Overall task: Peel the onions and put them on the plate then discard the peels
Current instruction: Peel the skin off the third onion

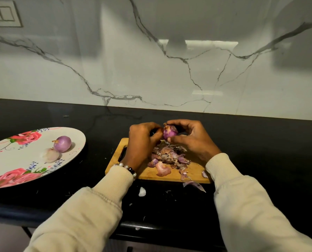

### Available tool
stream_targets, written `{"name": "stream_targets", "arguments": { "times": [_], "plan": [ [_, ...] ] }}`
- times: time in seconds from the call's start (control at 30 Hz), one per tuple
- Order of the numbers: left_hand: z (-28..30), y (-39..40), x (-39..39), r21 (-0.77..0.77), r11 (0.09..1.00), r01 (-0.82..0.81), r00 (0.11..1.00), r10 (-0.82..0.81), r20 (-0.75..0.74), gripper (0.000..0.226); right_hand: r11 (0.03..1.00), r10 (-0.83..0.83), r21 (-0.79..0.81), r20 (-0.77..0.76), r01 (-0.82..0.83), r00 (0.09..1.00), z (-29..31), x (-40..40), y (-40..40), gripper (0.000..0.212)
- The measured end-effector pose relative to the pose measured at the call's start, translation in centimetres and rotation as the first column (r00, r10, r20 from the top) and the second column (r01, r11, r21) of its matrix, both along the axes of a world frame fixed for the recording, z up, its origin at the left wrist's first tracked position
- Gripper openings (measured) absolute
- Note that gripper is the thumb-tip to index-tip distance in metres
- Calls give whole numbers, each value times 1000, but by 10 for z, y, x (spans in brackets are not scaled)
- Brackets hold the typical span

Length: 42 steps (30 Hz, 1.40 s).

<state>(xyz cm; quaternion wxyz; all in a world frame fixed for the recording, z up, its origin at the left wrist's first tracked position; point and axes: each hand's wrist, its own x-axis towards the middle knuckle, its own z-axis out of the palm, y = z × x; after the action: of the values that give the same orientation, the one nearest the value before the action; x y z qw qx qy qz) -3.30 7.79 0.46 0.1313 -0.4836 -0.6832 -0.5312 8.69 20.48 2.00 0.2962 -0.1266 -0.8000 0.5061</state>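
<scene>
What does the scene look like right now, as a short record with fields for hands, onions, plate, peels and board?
hands: left hand and right hand both grip the held onion above the board
held onion: partly peeled, skin scraps clinging
plate: floral, left of the board, holds two onions
peels: piled on the board, a few on the counter
board: wooden, on the black counter

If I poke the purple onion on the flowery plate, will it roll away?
Probably a bit. The purple onion is round and peeled smooth, so a poke would likely set it rolling across the plate. The paler onion touching it might block it on that side. Its shiny skin also looks a little slippery to pinch.
</scene>
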Motion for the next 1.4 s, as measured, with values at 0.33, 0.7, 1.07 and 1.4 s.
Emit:
{"name": "stream_targets", "arguments": {
  "times": [0.33,0.7,1.07,1.4],
  "plan": [
    [-4,0,0,-33,984,-172,977,167,-130,8,999,8,52,-33,-6,999,-3,-4,-4,51],
    [-1,6,7,68,997,-27,847,-14,532,10,999,-34,-14,-87,33,996,-6,-10,-5,52],
    [4,13,11,191,966,174,444,-250,860,22,999,-41,1,-94,41,995,-7,-11,-4,53],
    [9,12,8,266,955,130,330,-295,897,16,992,-124,9,-134,126,983,-7,-10,5,56]
  ]
}}
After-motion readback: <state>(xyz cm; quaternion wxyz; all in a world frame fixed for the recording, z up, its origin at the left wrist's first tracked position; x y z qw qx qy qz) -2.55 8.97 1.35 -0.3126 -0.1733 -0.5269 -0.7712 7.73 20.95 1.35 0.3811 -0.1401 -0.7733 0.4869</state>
